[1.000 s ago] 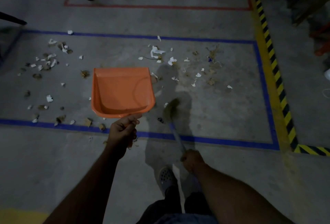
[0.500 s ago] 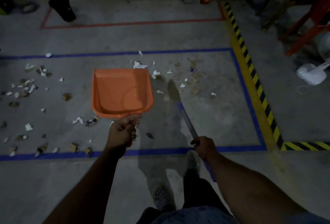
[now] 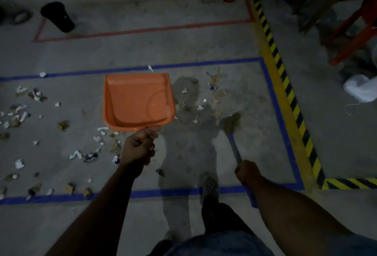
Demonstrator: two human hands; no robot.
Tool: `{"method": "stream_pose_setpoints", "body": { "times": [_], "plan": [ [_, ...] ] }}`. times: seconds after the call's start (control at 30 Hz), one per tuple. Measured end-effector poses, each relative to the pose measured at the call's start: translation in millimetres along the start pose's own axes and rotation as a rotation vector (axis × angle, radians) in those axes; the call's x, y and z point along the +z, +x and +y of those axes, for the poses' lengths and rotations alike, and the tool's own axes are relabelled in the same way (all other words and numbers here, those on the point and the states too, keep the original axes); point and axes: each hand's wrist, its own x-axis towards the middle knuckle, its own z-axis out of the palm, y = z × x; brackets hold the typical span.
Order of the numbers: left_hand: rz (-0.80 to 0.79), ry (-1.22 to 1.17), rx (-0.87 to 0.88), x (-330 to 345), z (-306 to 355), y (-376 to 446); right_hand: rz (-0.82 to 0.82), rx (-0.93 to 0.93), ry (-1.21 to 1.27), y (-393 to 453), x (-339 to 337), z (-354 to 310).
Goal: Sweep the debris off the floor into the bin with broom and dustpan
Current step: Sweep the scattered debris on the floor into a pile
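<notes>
- Head view, looking down at both arms: the left hand (image 3: 140,147) is curled tight round the handle of the orange dustpan (image 3: 137,100), holding the pan out ahead of itself with nothing in it that I can see.
- Over on the other side, the right hand (image 3: 246,171) is wrapped round the blue-handled broom (image 3: 234,143) — bristle head down at the floor, ahead of that hand and off to the right of the pan.
- Debris (image 3: 195,100): a small patch of white scraps and brown bits lies between the pan and the broom head, just beyond both hands. A much bigger scatter spreads out to the left of the left hand.
- The bin (image 3: 58,17) — the dark tub, I take it — stands far ahead and to the left, well apart from everything.
- Step in hand, by my reading: gathering is only starting, nothing collected yet.
- Next move calls for the pan's lip flat on the floor beside the near patch, then short broom strokes drawing the scraps leftward into it; light paper could skip past the lip.
</notes>
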Motion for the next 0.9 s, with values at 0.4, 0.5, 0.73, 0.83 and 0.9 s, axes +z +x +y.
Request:
{"method": "stream_pose_setpoints", "body": {
  "times": [0.4, 0.5, 0.73, 0.83, 0.9],
  "plan": [
    [0.067, 0.003, -0.004, 60.5, 40.0, 58.6, -0.205, -0.538, 0.059, 39.9, -34.2, -85.2],
    [0.026, -0.023, 0.005, 68.5, 42.6, 72.8, -0.156, -0.525, 0.108, 48.9, -49.2, -73.4],
    [-0.107, -0.097, 0.062, 92.7, 47.0, 101.9, 0.100, -0.273, 0.226, 83.1, -93.5, -23.5],
    [-0.110, -0.085, 0.048, 99.8, 51.6, 117.5, 0.158, -0.155, 0.233, 94.7, -113.5, -11.6],
    [-0.125, -0.068, 0.043, 100.6, 54.9, 129.1, 0.166, -0.091, 0.231, 105.1, -124.2, -6.8]
  ]
}}
